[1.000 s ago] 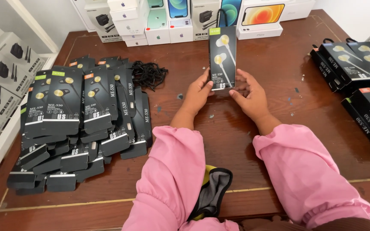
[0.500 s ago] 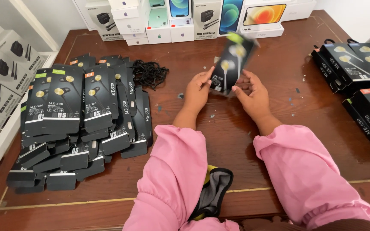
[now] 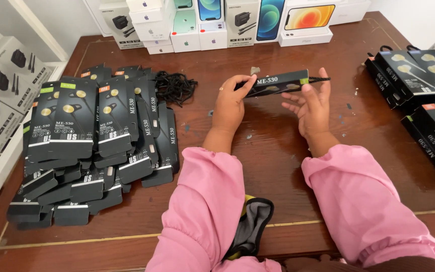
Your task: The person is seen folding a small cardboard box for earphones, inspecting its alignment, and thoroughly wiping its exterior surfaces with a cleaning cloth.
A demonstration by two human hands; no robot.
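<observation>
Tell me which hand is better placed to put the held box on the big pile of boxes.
Probably left: the left hand grips the box end nearest the pile; the right hand is farther.

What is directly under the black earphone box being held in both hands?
Under the black earphone box, held flat by the left hand and right hand, only bare wooden table with small scraps shows. The box's underside is hidden.
</observation>
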